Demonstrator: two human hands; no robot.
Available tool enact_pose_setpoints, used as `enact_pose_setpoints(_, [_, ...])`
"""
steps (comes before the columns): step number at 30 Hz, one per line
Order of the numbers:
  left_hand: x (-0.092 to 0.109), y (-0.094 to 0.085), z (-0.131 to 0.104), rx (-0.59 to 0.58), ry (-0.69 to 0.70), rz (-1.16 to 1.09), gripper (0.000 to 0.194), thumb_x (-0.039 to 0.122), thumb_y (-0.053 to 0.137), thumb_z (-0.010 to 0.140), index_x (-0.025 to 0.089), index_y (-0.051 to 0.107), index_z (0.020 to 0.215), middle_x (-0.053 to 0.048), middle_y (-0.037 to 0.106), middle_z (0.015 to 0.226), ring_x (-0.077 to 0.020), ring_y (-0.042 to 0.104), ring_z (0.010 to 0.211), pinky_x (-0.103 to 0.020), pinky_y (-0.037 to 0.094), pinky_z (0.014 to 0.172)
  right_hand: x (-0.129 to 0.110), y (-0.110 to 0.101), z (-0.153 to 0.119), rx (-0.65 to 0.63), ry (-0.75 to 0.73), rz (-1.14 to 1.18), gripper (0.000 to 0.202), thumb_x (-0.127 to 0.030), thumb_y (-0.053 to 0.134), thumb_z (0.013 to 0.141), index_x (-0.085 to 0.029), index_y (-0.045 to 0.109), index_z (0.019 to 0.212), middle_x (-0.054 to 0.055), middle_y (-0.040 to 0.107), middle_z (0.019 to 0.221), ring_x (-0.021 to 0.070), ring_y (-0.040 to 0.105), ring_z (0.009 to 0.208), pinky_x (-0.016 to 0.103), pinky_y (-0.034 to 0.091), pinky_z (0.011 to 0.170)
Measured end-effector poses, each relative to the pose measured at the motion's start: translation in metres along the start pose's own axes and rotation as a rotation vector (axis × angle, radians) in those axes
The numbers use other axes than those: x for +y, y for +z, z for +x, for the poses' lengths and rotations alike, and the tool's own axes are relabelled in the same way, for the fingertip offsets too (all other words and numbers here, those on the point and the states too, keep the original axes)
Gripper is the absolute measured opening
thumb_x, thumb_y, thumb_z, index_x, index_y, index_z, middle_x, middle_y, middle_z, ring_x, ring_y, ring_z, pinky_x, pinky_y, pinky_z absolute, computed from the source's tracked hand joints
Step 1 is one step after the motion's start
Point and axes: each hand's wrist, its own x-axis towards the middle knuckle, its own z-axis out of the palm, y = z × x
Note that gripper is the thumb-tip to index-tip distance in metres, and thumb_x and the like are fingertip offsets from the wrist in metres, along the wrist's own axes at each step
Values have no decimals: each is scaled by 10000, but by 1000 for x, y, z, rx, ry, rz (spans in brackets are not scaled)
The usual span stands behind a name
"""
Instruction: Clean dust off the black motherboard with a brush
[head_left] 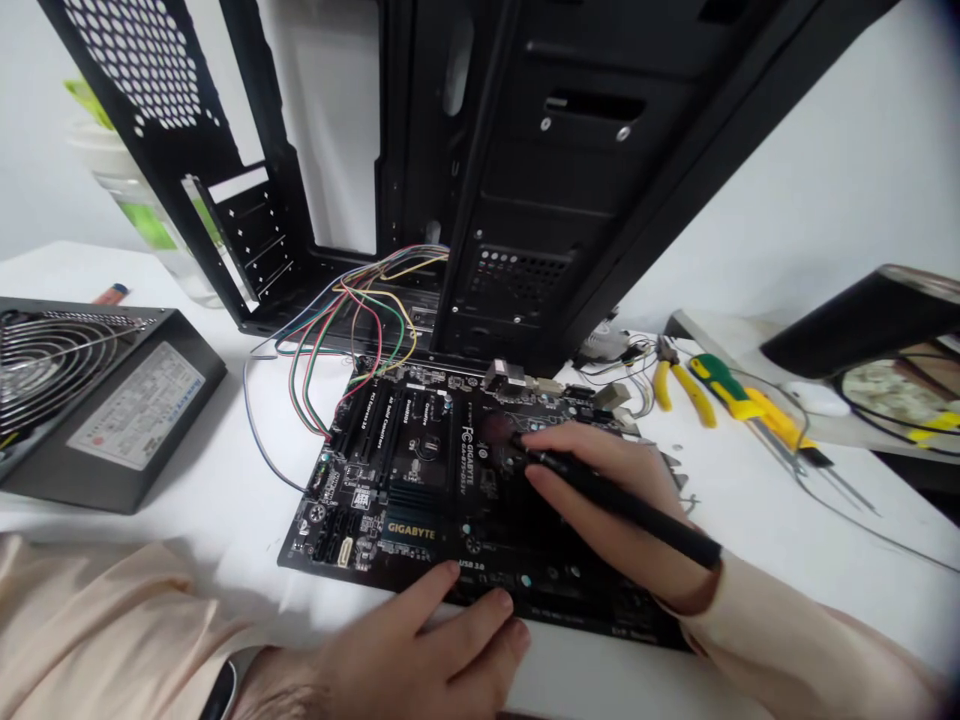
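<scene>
A black Gigabyte motherboard lies flat on the white table, with colored wires running from its left edge up into the case. My right hand grips a slim black brush between thumb and fingers; its blurred, dark reddish tip is over the middle of the board. Fingers spread, my left hand rests at the board's front edge with its fingertips touching it and holds nothing.
Behind the board stands an open black computer case. A power supply sits at left, a clear bottle behind it. Pliers, a green-yellow screwdriver, a white mouse and cables are at right.
</scene>
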Motion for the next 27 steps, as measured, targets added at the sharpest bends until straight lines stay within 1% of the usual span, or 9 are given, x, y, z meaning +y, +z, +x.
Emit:
enact_pose_setpoints(2, [-6,-5,2,-39,76,-8,188,334,521,955,316,689,1038,108,599,1266,-153,488,1173,-318,452,910,0,0,0,22,-5,22,133,-209,560,806,-217,662,893,22,718,813,149,671,698,259,552,642])
enact_pose_setpoints(4, [-11,-9,5,-50,107,-17,180,335,529,950,331,699,1007,117,602,1254,-155,491,1164,-316,446,918,0,-1,0,-66,-14,92,123,-205,547,809,-212,662,851,4,703,729,124,647,611,219,525,560])
enact_pose_setpoints(6, [-14,-11,8,-31,98,-22,188,343,518,955,329,702,995,125,609,1238,-150,494,1150,-314,442,920,-1,-1,-1,-114,-15,97,112,-199,559,799,-205,666,831,-6,699,688,113,637,569,204,514,534])
enact_pose_setpoints(10, [-15,-9,9,3,63,-55,274,312,428,997,309,701,994,119,628,1209,-136,499,1126,-301,425,930,-2,-1,-3,-48,-21,45,160,-207,573,806,-207,677,928,18,731,801,139,680,677,241,555,641])
enact_pose_setpoints(14, [-13,-6,9,14,49,-66,336,271,362,1017,287,697,1011,112,624,1216,-136,497,1126,-300,420,923,-1,-1,-3,-170,-29,101,158,-204,548,814,-211,687,888,15,731,764,136,678,643,222,549,581])
enact_pose_setpoints(18, [-13,-8,8,-19,77,-68,294,303,405,1006,309,699,1002,106,621,1222,-140,498,1134,-303,414,927,0,0,-3,-27,4,7,180,-196,568,819,-209,677,961,25,740,870,150,698,752,259,577,723])
enact_pose_setpoints(19, [-14,-9,8,-19,71,-62,283,308,414,1004,306,696,1012,105,621,1224,-137,500,1131,-301,415,928,0,0,-4,-23,-10,32,186,-203,563,826,-218,676,973,23,740,884,149,699,765,255,577,723])
enact_pose_setpoints(23, [-15,-11,9,-2,81,-52,240,318,468,983,328,706,954,107,627,1212,-135,514,1116,-302,414,922,-1,1,-4,-151,-24,117,164,-225,566,828,-238,698,923,7,743,831,142,698,716,222,573,644])
enact_pose_setpoints(27, [-17,-13,10,6,90,-59,210,333,523,956,334,718,879,101,638,1195,-137,523,1097,-305,414,911,0,2,-3,-46,107,79,191,-245,570,817,-219,692,962,19,747,884,158,707,775,256,588,710])
